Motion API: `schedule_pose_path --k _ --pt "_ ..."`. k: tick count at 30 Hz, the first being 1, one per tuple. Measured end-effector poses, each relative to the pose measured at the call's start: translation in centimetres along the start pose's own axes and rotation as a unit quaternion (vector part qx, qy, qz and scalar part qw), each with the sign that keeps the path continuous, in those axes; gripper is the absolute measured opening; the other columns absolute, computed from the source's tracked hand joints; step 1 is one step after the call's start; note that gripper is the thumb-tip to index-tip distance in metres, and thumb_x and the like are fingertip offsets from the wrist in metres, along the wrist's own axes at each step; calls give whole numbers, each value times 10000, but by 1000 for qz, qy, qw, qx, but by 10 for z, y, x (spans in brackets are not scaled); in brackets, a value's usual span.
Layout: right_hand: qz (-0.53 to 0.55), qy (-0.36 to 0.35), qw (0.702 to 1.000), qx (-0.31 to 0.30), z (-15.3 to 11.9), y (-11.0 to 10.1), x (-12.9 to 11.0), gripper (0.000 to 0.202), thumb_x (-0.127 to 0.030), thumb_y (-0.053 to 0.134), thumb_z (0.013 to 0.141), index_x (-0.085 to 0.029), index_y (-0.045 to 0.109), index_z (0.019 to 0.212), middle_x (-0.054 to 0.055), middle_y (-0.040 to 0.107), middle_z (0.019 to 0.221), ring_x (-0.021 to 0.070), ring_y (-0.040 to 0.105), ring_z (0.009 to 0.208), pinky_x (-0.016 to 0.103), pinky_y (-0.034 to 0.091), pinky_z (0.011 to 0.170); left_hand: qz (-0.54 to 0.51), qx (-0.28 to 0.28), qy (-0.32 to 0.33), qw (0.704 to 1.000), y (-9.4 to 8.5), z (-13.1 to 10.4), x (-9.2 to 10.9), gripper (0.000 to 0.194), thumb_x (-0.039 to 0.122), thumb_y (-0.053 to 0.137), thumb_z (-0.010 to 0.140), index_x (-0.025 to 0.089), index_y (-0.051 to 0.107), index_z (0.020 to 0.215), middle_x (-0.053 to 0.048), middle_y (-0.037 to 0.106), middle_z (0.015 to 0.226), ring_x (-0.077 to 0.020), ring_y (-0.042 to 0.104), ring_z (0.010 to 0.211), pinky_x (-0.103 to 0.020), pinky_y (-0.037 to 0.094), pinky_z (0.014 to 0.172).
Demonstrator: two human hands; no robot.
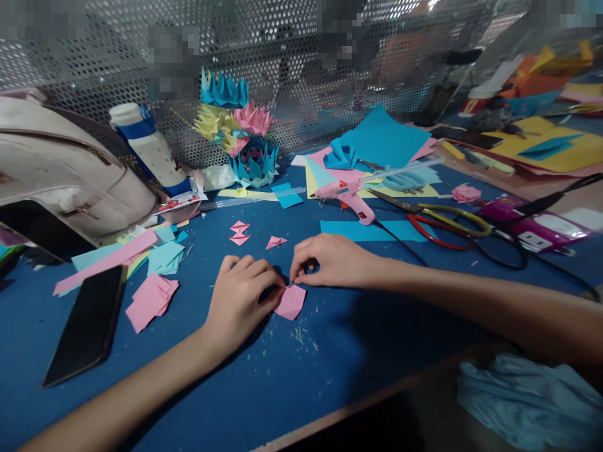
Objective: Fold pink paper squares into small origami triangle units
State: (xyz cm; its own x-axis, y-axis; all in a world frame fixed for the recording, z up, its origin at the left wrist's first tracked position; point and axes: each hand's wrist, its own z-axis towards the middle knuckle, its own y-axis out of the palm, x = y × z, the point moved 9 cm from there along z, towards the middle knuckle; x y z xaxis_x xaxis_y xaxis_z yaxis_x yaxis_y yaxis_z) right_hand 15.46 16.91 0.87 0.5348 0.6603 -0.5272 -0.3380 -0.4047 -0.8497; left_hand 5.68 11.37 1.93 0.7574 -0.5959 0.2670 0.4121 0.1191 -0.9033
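Observation:
A small pink paper square [291, 303] lies on the blue table between my hands. My left hand [242, 289] is closed, its thumb and fingers pinching the paper at its upper left edge. My right hand [327, 260] is curled in a pinch at the paper's top corner; its fingertips partly hide what they hold. Just beyond my hands are small folded pink triangles, a pair [240, 233] joined together and a single triangle [276, 242]. A stack of pink squares [151, 302] rests left of my left hand, with light blue squares [164, 257] behind it.
A pink glue gun [351, 196] and scissors [438, 216] lie beyond my right hand, near a blue paper strip [379, 230]. At left are a phone [85, 326], a bag [70, 163] and a bottle [148, 147]. Folded paper flowers [254, 160] stand against the perforated metal panel [292, 56].

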Motion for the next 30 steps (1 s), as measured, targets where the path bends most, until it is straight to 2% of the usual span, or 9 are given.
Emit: schedule_pose_path --k 3,7,9,13,19,25,30 --pt "11 -55 998 -6 0 -3 -5 143 -104 695 788 -213 779 826 -10 705 833 113 601 725 225 359 604 -1 4 6 1000 1 1 2 119 216 611 962 244 712 905 18 717 901 -164 570 800 -359 303 744" --pt "6 -226 974 -34 -7 -5 -23 110 -213 677 897 -203 785 885 22 701 840 135 575 793 243 388 687 4 15 19 1000 2 0 4 133 218 600 977 245 718 921 13 723 889 -162 567 784 -356 309 737" --pt "5 -275 960 -48 -11 -4 -25 150 -273 657 928 -203 786 900 30 690 813 138 551 776 250 380 676 10 23 31 999 1 -1 5 131 227 600 984 252 720 938 15 725 892 -164 565 783 -357 310 737" --pt "5 -287 957 -46 -12 -2 -20 196 -328 637 948 -208 783 898 24 660 768 131 520 733 255 363 650 39 45 61 996 -1 -3 10 176 238 566 1011 252 715 919 21 724 880 -168 539 770 -368 313 753" --pt "23 -293 955 -42 -11 1 -19 177 -275 640 936 -191 772 853 18 655 755 122 526 733 249 377 655 104 60 103 987 -1 -5 21 246 171 496 1032 208 693 888 -1 715 868 -178 509 761 -396 314 784" --pt "6 -287 957 -44 -12 0 -20 180 -261 635 937 -191 772 844 20 662 754 122 539 737 249 378 646 142 52 126 980 0 -9 29 292 155 453 1044 187 680 864 -15 717 890 -185 524 787 -390 326 791" --pt "9 -284 958 -42 -11 0 -19 208 -283 627 945 -195 771 825 16 651 724 122 520 711 251 368 638 160 38 126 978 3 -22 44 263 135 436 1034 115 697 1054 -56 692 890 -208 536 804 -390 344 823"
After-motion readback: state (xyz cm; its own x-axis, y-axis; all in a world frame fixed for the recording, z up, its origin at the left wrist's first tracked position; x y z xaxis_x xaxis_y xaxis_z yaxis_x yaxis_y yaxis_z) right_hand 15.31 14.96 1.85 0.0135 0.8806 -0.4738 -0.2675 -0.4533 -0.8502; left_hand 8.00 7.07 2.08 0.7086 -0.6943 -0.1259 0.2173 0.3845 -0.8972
